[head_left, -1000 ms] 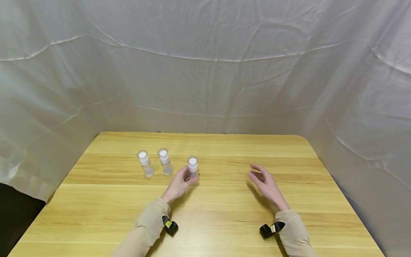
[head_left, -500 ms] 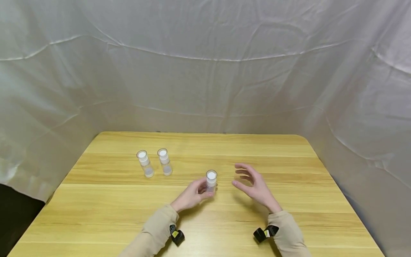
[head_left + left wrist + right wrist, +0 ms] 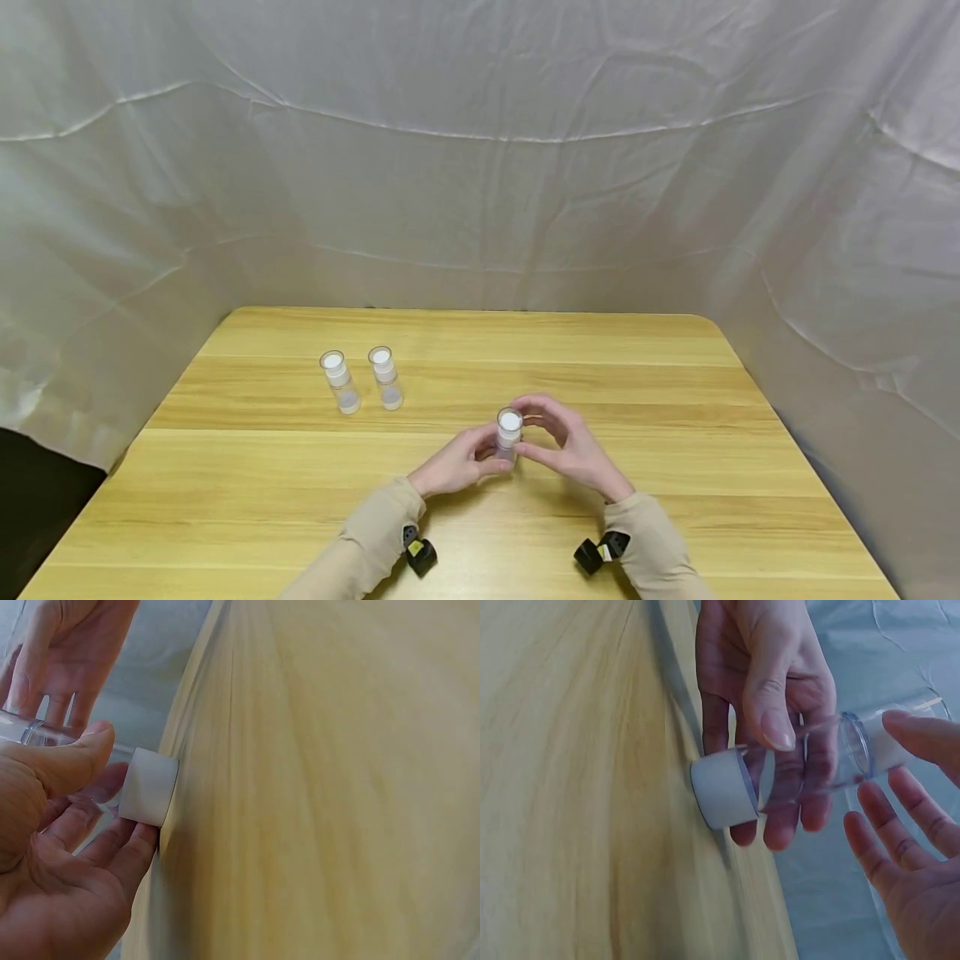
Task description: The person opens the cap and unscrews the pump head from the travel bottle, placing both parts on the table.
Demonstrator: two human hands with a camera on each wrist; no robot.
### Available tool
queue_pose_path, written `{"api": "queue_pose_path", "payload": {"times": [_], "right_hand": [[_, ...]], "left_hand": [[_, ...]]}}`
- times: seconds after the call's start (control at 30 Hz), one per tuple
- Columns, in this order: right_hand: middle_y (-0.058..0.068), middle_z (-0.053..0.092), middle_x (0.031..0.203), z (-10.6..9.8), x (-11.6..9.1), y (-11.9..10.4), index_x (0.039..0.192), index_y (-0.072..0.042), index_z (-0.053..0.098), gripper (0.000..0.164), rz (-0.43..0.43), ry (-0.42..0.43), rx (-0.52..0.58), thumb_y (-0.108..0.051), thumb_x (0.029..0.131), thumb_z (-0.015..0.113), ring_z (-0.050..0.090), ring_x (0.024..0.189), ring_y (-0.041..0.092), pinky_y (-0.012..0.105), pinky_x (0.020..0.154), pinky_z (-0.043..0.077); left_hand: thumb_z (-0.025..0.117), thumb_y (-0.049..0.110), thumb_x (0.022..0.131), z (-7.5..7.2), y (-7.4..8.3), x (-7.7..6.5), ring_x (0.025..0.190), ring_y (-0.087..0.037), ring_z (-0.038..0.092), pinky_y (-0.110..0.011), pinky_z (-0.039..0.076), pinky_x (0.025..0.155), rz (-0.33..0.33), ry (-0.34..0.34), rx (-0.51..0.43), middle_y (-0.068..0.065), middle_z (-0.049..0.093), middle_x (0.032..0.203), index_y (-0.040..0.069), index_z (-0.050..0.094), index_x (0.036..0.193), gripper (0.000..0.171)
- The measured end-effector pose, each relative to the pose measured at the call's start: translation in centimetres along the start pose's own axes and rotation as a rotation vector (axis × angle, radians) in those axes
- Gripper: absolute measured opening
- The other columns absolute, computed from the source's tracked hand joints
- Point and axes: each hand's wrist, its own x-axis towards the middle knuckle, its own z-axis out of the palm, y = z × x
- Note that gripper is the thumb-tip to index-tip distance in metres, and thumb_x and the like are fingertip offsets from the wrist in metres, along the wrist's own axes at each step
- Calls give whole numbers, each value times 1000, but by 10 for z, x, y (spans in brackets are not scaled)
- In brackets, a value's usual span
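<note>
"Two beige sleeves are nearest to us, each with a black device. And the hands?"

"The left hand grips the lower part of a clear bottle, fingers curled around it. The right hand is half spread, thumb and fingers curving about the upper part; whether it holds, I cannot tell."

"So the bottle is between both hands, upright?"

"Yes, over the wooden table. Farther, at the person's left, stand two similar bottles, apart. Behind hangs grey cloth."
</note>
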Motion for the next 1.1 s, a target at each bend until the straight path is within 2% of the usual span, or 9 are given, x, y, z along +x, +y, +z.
{"api": "queue_pose_path", "payload": {"times": [0.17, 0.27, 0.6, 0.93, 1.1], "right_hand": [[26, 62, 123, 3, 1, 1, 130, 5, 54, 50, -41, -14, -32, 11, 84, 73, 61, 117, 5, 27, 100, 57], [26, 62, 123, 4, 1, 0, 131, 5, 55, 50, -26, -21, -29, 10, 84, 72, 61, 116, 4, 25, 100, 56], [30, 59, 123, 6, 2, 0, 131, 9, 52, 49, -44, -29, -17, 11, 86, 71, 59, 119, 2, 21, 103, 54], [28, 61, 122, 6, 1, 2, 129, 6, 54, 48, -20, -18, -25, 11, 85, 71, 60, 118, 1, 21, 103, 53], [21, 64, 122, 6, 3, -2, 128, 4, 55, 49, 14, 27, -14, 10, 83, 73, 60, 119, 2, 22, 105, 53]], "left_hand": [[63, 8, 97, 1, -2, 1, 138, -36, 52, -49, 39, 121, 21, -10, -7, -20, 56, 145, 0, 48, 145, 50], [63, 8, 98, 1, -3, 1, 138, -38, 52, -48, 40, 121, 38, -13, -7, -22, 56, 144, -1, 48, 144, 49], [63, 9, 98, 1, -4, 2, 137, -37, 53, -46, 40, 121, 31, -13, -4, -21, 56, 145, 0, 49, 144, 49], [63, 8, 98, 1, -6, 3, 138, -38, 52, -46, 40, 121, 43, -14, -8, -22, 56, 145, -1, 49, 144, 49], [63, 10, 98, 0, -5, 2, 137, -37, 52, -47, 41, 120, 42, -18, 5, -22, 56, 145, -2, 46, 146, 52]]}}
